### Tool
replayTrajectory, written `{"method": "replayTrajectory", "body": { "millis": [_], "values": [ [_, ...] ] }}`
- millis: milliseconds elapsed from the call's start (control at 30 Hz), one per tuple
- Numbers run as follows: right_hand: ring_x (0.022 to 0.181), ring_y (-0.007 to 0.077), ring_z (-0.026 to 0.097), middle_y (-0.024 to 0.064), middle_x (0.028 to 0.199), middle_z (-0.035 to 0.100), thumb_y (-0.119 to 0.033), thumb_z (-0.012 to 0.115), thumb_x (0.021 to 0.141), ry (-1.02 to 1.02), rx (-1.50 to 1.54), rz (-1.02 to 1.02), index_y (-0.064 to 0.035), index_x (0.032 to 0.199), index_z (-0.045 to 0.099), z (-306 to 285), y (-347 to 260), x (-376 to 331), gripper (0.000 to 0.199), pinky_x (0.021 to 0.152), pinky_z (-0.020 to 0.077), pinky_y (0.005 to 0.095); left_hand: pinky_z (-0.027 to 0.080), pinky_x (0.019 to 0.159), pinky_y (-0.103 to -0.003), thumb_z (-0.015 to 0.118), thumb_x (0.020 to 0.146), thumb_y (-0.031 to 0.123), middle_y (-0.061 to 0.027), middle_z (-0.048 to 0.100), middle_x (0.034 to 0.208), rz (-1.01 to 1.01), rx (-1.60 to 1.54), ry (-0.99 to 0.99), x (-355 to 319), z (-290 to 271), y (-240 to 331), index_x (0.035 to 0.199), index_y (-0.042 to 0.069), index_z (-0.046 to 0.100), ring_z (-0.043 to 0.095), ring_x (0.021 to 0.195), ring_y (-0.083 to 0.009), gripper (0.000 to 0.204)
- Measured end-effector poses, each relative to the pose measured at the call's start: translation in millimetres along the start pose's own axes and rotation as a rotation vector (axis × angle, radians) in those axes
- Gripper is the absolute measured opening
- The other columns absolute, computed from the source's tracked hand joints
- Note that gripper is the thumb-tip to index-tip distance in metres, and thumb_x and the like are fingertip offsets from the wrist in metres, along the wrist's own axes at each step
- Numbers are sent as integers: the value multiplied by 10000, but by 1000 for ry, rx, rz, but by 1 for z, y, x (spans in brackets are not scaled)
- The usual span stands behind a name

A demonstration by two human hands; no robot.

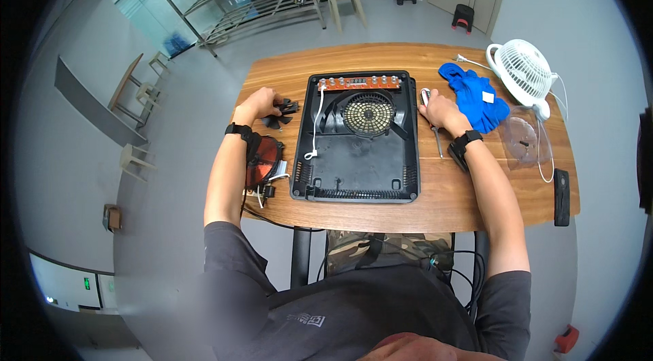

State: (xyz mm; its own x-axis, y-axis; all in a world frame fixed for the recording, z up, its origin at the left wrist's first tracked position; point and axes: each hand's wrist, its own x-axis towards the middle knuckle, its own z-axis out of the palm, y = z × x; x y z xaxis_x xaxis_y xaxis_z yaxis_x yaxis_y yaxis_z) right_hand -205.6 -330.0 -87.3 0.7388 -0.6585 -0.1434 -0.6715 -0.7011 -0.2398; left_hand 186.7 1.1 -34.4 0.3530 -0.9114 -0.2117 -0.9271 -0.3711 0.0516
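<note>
L hand (262, 104) curls round the small black fan impeller (281, 113) at the desk (435, 201) left edge, likely light, brittle-bladed plastic, best gripped by the hub; R hand (441, 111) closed over a screwdriver (435, 131) beside the opened cooker base (355, 136).

The open black appliance shell (355, 136) fills the middle of the table (435, 208). Bare wood lies along the far edge and near right. A blue cloth (476, 99), white fan (522, 72) and clear lid (524, 136) crowd the right; a copper coil (264, 157) blocks the left.
</note>
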Motion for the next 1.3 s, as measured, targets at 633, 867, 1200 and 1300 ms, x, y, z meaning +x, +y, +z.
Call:
{"method": "replayTrajectory", "body": {
  "millis": [633, 867, 1200, 1300],
  "values": [
    [1095, 436, 665, 271, 1159, 685, -462, 600, 961, -16, 58, 28, 41, 1260, 474, -3, -4, -2, 599, 934, 525, 503, 574, 847, -376, 764, 843, 156, -168, 760, 997, -6, -141, 153, 3, -51, 33, 1065, 6, 744, 727, 942, -302, 268],
    [1045, 439, 679, 290, 1110, 689, -452, 609, 948, 7, 75, 19, 64, 1221, 515, -7, -4, -1, 590, 906, 540, 500, 571, 805, -389, 752, 844, 129, -182, 723, 970, 297, -169, 294, 42, -77, 125, 1051, -23, 721, 716, 872, -292, 258],
    [1098, 426, 669, 284, 1156, 685, -463, 628, 913, 16, 72, 35, 72, 1205, 569, -9, -3, -3, 612, 956, 534, 473, 538, 870, -428, 826, 781, 190, -181, 705, 1018, 517, -135, 223, 113, -45, 194, 1093, 15, 727, 667, 975, -363, 371],
    [1055, 453, 670, 298, 1108, 686, -483, 616, 928, 27, 85, 8, 80, 1190, 562, -6, 0, -1, 623, 927, 534, 506, 542, 856, -424, 835, 773, 165, -176, 707, 1008, 483, -174, 148, 122, -41, 197, 1088, 25, 740, 675, 956, -358, 357]
  ]
}}
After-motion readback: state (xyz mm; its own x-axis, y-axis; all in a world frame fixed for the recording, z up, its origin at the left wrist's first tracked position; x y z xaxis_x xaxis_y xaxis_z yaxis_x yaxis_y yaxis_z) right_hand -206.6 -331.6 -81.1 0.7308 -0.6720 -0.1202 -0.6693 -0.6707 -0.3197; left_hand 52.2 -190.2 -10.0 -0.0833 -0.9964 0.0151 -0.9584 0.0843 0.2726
